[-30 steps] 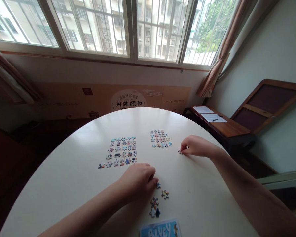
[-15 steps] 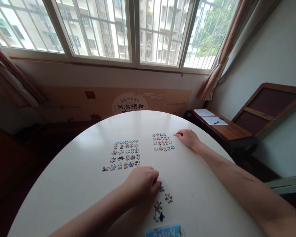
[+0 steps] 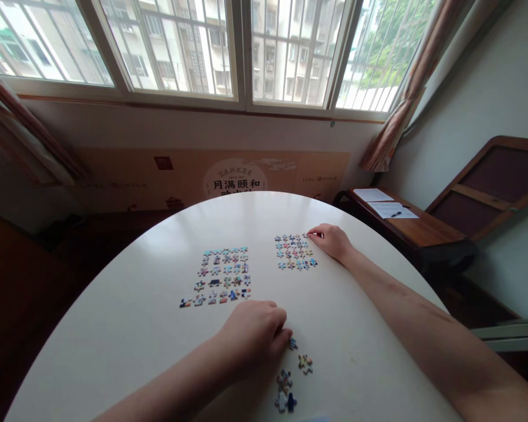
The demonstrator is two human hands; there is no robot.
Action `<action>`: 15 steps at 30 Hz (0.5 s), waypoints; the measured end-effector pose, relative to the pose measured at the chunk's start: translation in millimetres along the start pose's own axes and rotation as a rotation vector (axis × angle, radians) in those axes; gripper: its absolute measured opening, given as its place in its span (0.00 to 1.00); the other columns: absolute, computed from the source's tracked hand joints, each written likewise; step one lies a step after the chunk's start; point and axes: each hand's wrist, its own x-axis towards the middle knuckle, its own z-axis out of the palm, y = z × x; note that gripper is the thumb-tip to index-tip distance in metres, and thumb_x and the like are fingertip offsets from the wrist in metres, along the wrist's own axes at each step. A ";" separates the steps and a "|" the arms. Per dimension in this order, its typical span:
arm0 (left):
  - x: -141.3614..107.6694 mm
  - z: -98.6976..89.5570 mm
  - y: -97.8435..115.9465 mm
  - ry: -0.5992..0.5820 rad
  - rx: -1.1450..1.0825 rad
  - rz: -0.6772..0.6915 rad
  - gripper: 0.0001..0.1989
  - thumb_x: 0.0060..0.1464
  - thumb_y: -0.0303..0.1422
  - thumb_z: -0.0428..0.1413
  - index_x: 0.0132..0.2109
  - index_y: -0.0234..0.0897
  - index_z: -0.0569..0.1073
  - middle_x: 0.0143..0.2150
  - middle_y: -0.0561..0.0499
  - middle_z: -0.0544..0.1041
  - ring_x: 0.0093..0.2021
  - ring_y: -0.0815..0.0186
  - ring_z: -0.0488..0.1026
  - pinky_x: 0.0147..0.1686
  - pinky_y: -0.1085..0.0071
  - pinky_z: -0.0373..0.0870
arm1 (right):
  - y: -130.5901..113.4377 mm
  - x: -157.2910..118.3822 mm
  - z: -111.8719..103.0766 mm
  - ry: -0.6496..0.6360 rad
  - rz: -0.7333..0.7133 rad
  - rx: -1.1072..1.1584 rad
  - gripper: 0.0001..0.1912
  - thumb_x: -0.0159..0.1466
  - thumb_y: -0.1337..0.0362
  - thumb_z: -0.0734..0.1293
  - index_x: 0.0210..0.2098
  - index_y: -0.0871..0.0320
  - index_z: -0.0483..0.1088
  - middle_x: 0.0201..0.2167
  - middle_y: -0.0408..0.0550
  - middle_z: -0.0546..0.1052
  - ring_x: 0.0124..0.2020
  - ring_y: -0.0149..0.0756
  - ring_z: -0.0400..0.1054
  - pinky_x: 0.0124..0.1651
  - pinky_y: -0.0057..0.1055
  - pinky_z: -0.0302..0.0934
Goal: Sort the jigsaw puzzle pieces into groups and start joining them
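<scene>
My right hand is closed in a pinch at the far right corner of the smaller group of jigsaw pieces. A small jigsaw piece shows at its fingertips, at the end of the group's top row. Nearer to me, my left hand rests on the table with its fingers curled; what is inside them is hidden. A bluish jigsaw piece lies right at its thumb tip. Below that are a yellowish piece, a brownish piece and a white and dark blue pair.
A larger block of jigsaw pieces lies in rows on the round white table, left of centre. At the bottom edge shows a sliver of a blue printed item. Papers and a pen lie on a wooden bench at right.
My right hand has moved left with the piece, from beside the smaller group up to its top row. The left hand stays in place. The view has shifted slightly.
</scene>
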 end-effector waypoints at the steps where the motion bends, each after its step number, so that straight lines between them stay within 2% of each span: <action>1: 0.2 0.0 0.0 -0.002 -0.001 -0.004 0.13 0.61 0.37 0.52 0.29 0.37 0.69 0.34 0.48 0.77 0.33 0.62 0.74 0.33 0.67 0.66 | 0.3 0.6 0.3 0.001 -0.009 0.010 0.11 0.66 0.60 0.66 0.42 0.51 0.82 0.36 0.46 0.80 0.36 0.36 0.71 0.42 0.32 0.62; 5: 0.2 0.8 -0.2 0.011 -0.015 -0.008 0.13 0.60 0.36 0.52 0.28 0.37 0.67 0.33 0.49 0.76 0.33 0.62 0.73 0.33 0.67 0.65 | 0.2 2.7 1.6 0.006 -0.026 0.036 0.13 0.66 0.61 0.67 0.46 0.51 0.81 0.36 0.46 0.79 0.35 0.35 0.71 0.43 0.31 0.62; 15: 0.0 -2.3 1.5 -0.003 0.002 -0.013 0.13 0.60 0.36 0.52 0.28 0.37 0.69 0.33 0.49 0.76 0.33 0.62 0.73 0.34 0.67 0.67 | -2.4 3.3 0.3 -0.008 -0.005 0.048 0.11 0.66 0.59 0.67 0.42 0.50 0.83 0.35 0.46 0.79 0.35 0.36 0.71 0.40 0.31 0.62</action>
